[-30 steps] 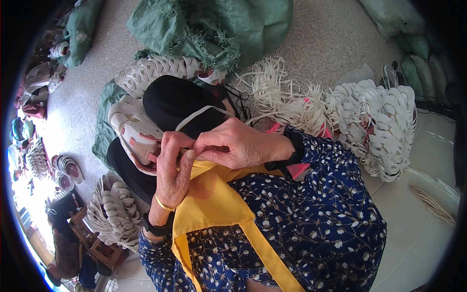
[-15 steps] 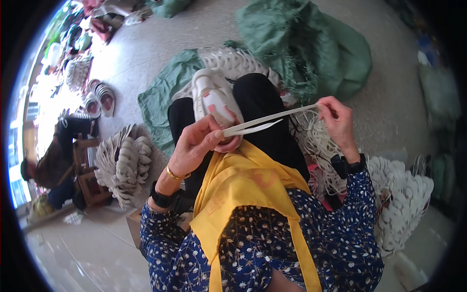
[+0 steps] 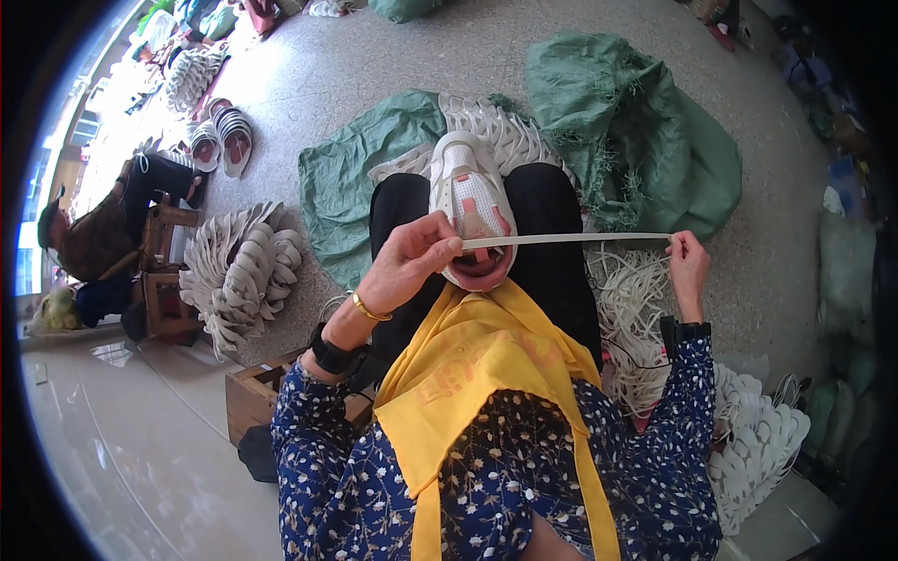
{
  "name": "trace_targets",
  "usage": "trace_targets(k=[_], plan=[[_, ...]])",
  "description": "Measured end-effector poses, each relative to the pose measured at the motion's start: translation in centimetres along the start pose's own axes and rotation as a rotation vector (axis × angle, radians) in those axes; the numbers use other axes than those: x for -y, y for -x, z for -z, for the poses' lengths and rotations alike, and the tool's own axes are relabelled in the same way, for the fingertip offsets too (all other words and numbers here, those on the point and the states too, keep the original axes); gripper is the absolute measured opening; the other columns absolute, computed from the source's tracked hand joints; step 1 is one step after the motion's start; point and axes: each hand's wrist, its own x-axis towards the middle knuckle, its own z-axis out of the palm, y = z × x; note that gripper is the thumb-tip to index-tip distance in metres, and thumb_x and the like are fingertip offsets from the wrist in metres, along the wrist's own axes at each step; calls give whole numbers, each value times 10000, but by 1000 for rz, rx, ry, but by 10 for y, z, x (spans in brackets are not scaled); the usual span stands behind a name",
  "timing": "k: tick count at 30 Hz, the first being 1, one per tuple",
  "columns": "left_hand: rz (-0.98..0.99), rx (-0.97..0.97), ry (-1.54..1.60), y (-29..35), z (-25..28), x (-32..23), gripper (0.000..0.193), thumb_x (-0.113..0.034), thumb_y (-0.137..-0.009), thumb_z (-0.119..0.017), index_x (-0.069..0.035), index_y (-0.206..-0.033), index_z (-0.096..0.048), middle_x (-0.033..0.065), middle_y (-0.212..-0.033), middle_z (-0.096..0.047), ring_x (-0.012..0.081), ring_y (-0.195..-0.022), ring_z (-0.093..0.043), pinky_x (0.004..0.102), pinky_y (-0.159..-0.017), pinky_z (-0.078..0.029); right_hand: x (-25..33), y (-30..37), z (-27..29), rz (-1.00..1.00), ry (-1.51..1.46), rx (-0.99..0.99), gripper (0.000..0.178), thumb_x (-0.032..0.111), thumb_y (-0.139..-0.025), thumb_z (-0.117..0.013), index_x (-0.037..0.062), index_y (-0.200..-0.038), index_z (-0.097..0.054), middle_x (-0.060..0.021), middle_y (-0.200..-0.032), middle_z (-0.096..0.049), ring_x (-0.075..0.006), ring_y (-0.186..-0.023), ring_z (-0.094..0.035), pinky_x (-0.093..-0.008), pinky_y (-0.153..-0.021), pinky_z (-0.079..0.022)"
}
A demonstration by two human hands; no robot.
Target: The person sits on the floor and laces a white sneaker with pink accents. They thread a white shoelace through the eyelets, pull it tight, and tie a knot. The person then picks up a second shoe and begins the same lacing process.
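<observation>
A flat white shoelace (image 3: 571, 238) is stretched nearly level across my lap. My left hand (image 3: 412, 260) pinches one end of it, close over the opening of a shoe. At the other end, out to the right, my right hand (image 3: 688, 266) has its fingers closed on the lace. Between my knees rests a white sneaker (image 3: 470, 196) with pink patches, its toe pointing away from me and its opening toward me. The lace passes above the shoe's opening. Whether it runs through any eyelet, I cannot tell.
Loose white laces (image 3: 631, 318) heap beside my right thigh. Green sacks (image 3: 645, 140) lie ahead, with stacked white shoe parts (image 3: 491, 126) between them. More stacked parts (image 3: 243, 271) stand left, near a wooden box (image 3: 253, 402). Another person (image 3: 98, 234) sits at far left.
My right hand has moved outward and lower, drawing the lace straight. The loose tail that hung near my left hand no longer shows. The view has shifted slightly.
</observation>
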Motion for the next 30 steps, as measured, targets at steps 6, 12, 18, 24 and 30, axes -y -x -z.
trace_targets(k=[6,12,18,24,30], plan=[[-107,-108,-264,-8,-17,12,149,-128,-1001,-666,1,-935,-633,51,-902,-699,76,-799,-608,266,-736,-507,75,-8,-13,210,-10,124,165,124,-951,-680,31,-1080,-724,-101,-878,-751,-203,-644,-676,-330,-633,-528],[-248,-147,-552,-12,-40,-4,125,-81,-945,-694,0,-883,-621,91,-779,-619,197,-706,-681,311,-663,-531,246,22,-17,53,-860,928,387,13,-969,-634,14,-1347,-550,-60,-1230,-694,-36,-697,-611,-193,-607,-521],[-258,-239,-586,-4,-37,7,164,-87,-884,-740,-5,-913,-602,120,-822,-603,278,-722,-628,374,-654,-508,255,19,-33,209,-650,941,69,-10,-947,-685,-11,-1016,-694,-64,-1046,-723,-92,-808,-676,-231,-685,-556],[-344,-558,-938,-13,-24,26,277,-84,-833,-759,-17,-962,-523,118,-865,-509,288,-734,-552,393,-641,-465,249,14,-61,648,-508,464,85,-5,-853,-724,19,-927,-690,-103,-1068,-678,-262,-896,-693,-347,-745,-551],[-391,-557,-995,-12,-23,33,195,-12,-850,-682,-5,-980,-537,147,-913,-510,349,-792,-572,412,-673,-477,242,31,-71,685,-397,358,119,-6,-834,-733,27,-937,-683,-111,-1045,-637,-316,-946,-665,-399,-810,-547]])
